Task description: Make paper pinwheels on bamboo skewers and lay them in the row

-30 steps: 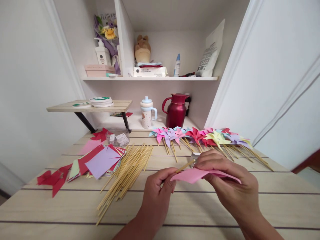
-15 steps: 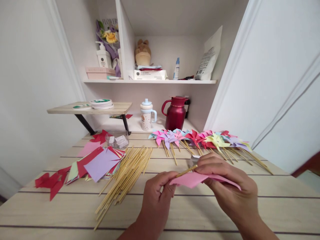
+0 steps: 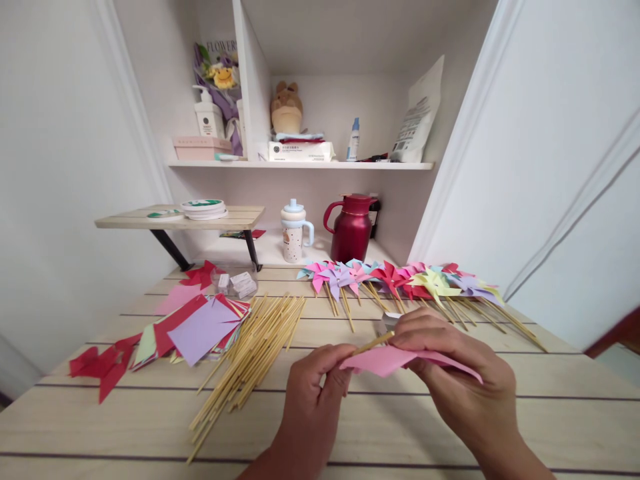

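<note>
Between my hands is a pink paper pinwheel (image 3: 385, 360) with a thin wooden stick (image 3: 373, 344) lying along its upper side. My left hand (image 3: 320, 380) pinches the stick near the pinwheel's left edge, thumb and forefinger closed. Fingers of my right hand (image 3: 450, 360) are closed on the pinwheel from above, its thumb underneath; the stick's end meets these fingertips. Just behind my right hand a small box-like thing (image 3: 389, 321) is partly hidden. Beyond, finished-looking pinwheels (image 3: 390, 277) on sticks lie in a row.
A pile of wooden sticks (image 3: 255, 353) lies left of my hands. Farther left are coloured paper sheets (image 3: 205, 330), a red cut paper (image 3: 105, 367) and a clear box of small white packs (image 3: 243, 283). At the back stand a tumbler (image 3: 293, 233), a red jug (image 3: 351, 230) and a small raised stand (image 3: 130, 218).
Both hands hold the same grip on the stick and pink pinwheel. The view has shifted very slightly; nothing else visibly moves.
</note>
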Demonstrator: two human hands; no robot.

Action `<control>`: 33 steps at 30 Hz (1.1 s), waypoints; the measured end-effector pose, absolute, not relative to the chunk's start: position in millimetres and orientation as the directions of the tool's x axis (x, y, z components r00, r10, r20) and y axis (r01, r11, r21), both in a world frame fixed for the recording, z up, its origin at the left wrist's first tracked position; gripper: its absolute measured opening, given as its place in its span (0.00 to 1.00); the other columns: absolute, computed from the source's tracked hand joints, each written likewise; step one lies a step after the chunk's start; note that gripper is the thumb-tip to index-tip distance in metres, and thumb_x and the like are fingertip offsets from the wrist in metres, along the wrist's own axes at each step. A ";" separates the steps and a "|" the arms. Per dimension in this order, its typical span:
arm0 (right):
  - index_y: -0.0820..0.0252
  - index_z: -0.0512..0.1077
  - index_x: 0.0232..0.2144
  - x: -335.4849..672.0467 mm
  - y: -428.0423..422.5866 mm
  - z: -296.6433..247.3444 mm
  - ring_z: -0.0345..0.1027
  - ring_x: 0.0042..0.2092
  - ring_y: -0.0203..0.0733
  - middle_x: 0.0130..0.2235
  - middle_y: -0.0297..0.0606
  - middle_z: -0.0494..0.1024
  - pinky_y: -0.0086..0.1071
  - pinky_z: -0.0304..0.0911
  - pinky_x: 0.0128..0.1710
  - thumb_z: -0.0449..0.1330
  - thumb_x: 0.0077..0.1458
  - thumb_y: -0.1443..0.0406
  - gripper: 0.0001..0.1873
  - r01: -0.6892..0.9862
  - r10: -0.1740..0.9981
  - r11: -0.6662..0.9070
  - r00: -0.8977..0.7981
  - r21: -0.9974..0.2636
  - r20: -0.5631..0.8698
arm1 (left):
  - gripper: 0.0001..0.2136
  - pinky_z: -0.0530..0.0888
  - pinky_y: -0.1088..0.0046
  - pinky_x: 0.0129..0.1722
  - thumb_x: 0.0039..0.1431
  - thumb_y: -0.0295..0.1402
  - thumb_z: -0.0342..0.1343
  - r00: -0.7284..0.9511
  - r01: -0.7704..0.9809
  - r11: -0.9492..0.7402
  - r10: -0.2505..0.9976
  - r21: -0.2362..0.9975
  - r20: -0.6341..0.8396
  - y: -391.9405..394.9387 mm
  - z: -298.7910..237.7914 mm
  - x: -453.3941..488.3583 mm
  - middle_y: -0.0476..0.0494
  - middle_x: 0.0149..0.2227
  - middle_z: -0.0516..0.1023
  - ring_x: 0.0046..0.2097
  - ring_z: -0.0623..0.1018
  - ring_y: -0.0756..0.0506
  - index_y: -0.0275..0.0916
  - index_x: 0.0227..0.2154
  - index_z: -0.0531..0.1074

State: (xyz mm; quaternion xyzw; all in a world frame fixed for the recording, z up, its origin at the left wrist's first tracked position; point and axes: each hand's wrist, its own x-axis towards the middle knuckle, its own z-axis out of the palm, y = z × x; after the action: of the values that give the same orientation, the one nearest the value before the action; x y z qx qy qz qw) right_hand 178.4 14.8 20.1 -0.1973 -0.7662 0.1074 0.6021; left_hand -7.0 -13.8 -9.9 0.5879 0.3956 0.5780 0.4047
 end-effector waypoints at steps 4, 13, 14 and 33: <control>0.55 0.77 0.41 178.3 15.2 20.8 0.72 0.38 0.44 0.35 0.36 0.79 0.41 0.66 0.40 0.61 0.53 0.82 0.19 0.155 0.420 0.906 -0.215 -0.394 0.882 | 0.12 0.63 0.76 0.28 0.62 0.36 0.53 0.043 -0.012 -0.413 0.910 0.911 0.413 -13.7 -9.1 -7.2 0.49 0.24 0.71 0.26 0.66 0.50 0.39 0.38 0.81; 0.56 0.76 0.41 178.6 15.6 20.8 0.72 0.39 0.43 0.35 0.34 0.78 0.41 0.66 0.41 0.61 0.52 0.83 0.20 0.152 0.411 0.910 -0.201 -0.387 0.889 | 0.13 0.63 0.76 0.28 0.65 0.37 0.52 0.069 0.031 -0.445 0.894 0.895 0.442 -13.5 -9.9 -7.3 0.50 0.23 0.69 0.26 0.65 0.51 0.38 0.36 0.81; 0.56 0.76 0.41 178.5 15.6 20.9 0.72 0.39 0.43 0.35 0.34 0.78 0.41 0.66 0.40 0.61 0.52 0.83 0.20 0.148 0.410 0.911 -0.204 -0.386 0.889 | 0.13 0.64 0.76 0.28 0.65 0.37 0.52 0.067 0.031 -0.448 0.893 0.894 0.445 -13.5 -9.9 -7.5 0.50 0.23 0.69 0.26 0.65 0.51 0.39 0.36 0.81; 0.55 0.76 0.42 177.0 11.5 24.0 0.73 0.39 0.45 0.35 0.36 0.78 0.42 0.66 0.40 0.59 0.53 0.82 0.20 0.148 0.423 0.906 -0.229 -0.398 0.877 | 0.13 0.66 0.76 0.28 0.63 0.35 0.51 0.032 0.056 -0.477 0.879 0.877 0.476 -13.4 -10.5 -8.3 0.46 0.27 0.77 0.27 0.69 0.50 0.38 0.38 0.81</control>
State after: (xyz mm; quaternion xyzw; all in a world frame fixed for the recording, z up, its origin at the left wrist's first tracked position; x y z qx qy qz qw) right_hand 177.0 11.5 24.0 -0.1840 -0.7754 0.1157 0.5928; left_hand -8.3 -13.4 -10.5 0.6272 0.3726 0.5874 0.3504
